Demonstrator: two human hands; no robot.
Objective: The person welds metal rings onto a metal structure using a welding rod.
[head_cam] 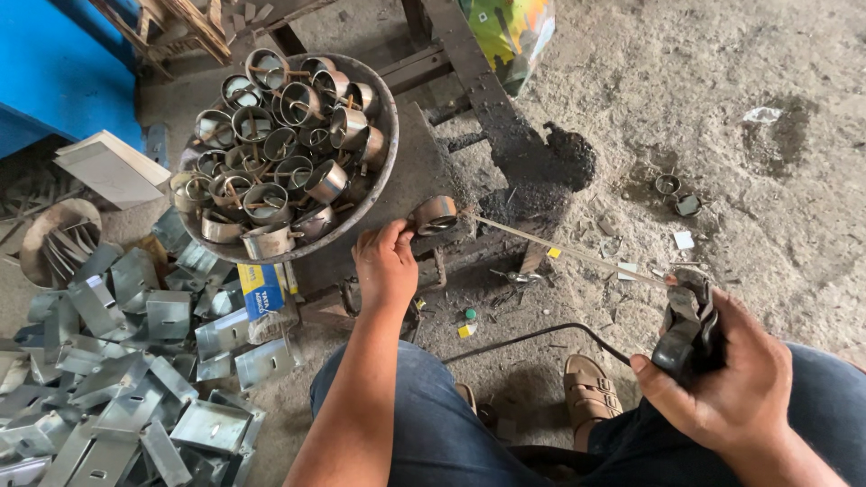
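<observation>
A small metal ring [437, 215] is sitting on a dark, sooty iron stand [505, 135], just beside the fingertips of the left hand [386, 268]. That hand is resting palm down on the edge of the stand, fingers loosely curled and touching the ring's left side rather than gripping it. A thin welding rod [568, 251] is running from the ring's right edge down to the right hand [735, 379], which is clenching the black electrode holder [687, 326] tightly. A black cable [532, 338] is trailing across the floor between the 2 hands.

Above and to the left of the left hand, a round metal pan [383, 171] is holding a heap of similar rings with small handles. Below and left of that hand, flat folded steel brackets [135, 379] are lying in a loose pile, with a small blue and yellow box [260, 289] among them. Above the right hand, 2 more little rings [677, 194] are lying apart on the bare ground.

The floor [722, 72] is rough grey concrete, dusty and littered with scraps and slag. A blue panel [54, 72] is standing far to the upper left. The person is sitting low, in jeans and brown sandals [591, 392].
</observation>
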